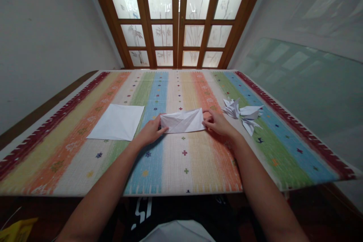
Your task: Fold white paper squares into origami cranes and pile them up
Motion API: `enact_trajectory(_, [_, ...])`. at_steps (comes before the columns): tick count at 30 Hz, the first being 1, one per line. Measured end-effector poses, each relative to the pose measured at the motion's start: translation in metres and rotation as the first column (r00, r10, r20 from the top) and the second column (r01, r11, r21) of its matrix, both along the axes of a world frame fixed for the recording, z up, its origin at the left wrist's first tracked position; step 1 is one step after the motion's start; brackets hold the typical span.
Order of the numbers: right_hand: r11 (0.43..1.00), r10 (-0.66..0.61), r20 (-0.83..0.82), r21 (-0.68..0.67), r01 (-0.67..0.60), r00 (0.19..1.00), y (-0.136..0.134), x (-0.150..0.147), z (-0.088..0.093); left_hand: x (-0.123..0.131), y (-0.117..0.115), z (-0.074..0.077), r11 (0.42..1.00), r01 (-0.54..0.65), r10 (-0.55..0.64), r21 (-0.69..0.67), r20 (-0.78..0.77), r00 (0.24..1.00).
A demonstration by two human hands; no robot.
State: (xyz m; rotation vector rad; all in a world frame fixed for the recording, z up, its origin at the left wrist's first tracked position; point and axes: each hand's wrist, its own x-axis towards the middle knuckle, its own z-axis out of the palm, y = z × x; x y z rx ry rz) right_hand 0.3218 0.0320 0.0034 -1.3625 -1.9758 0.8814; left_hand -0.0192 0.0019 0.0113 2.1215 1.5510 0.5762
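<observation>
A folded sheet of white paper, a long rectangle with crease lines across it, is held between my two hands near the middle of the table. My left hand pinches its left end, thumb on the near face. At the opposite end, my right hand grips the right edge between thumb and fingers. To the left lies a flat square stack of white paper. Folded white paper figures with pointed parts sit to the right of my right hand.
A striped, colourful cloth covers the table. Beyond its far edge stand wooden doors with glass panes. A glass board leans along the right wall. Something yellow shows at the lower left, below table height.
</observation>
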Motion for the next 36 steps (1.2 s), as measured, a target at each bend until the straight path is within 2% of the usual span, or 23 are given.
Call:
enact_trajectory(3, [1.000,-0.004,-0.016,-0.022,0.004,1.000,-0.001,-0.003,-0.001,0.003,0.000,-0.001,0.999,-0.044,0.044,-0.011,0.068,0.997])
enact_trajectory(6, [0.999,0.048,0.035,-0.003,-0.048,0.998,-0.001,-0.004,-0.003,0.006,0.000,-0.005,0.993,-0.118,0.119,-0.022,0.091,0.989])
enact_trajectory(11, [0.991,0.136,0.110,-0.012,-0.136,0.984,0.000,-0.002,-0.007,0.011,-0.003,-0.009,0.987,-0.151,0.151,0.048,0.021,0.988])
enact_trajectory(14, [0.978,0.190,0.156,0.057,-0.201,0.969,-0.001,-0.004,-0.006,0.012,-0.007,-0.008,0.980,-0.165,0.170,0.110,-0.041,0.985])
enact_trajectory(17, [0.940,0.292,0.190,0.124,-0.318,0.937,-0.002,-0.007,-0.003,0.012,-0.007,-0.009,0.989,-0.090,0.096,0.118,-0.048,0.994])
enact_trajectory(21, [0.899,0.412,0.219,0.060,-0.433,0.885,-0.007,-0.011,-0.001,0.014,-0.004,-0.012,0.988,0.106,-0.099,0.111,-0.060,0.993])
enact_trajectory(25, [0.884,0.428,0.253,0.082,-0.460,0.868,-0.013,-0.015,-0.001,0.019,-0.006,-0.014,0.957,0.228,-0.210,0.178,-0.115,0.971])
enact_trajectory(29, [0.873,0.431,0.284,0.109,-0.475,0.857,-0.020,-0.023,0.003,0.028,-0.016,-0.012,0.914,0.374,-0.362,0.161,-0.100,0.927])
enact_trajectory(36, [0.852,0.387,0.292,0.250,-0.460,0.875,-0.023,-0.032,0.013,0.037,-0.027,-0.004,0.924,0.340,-0.294,0.176,-0.242,0.925])
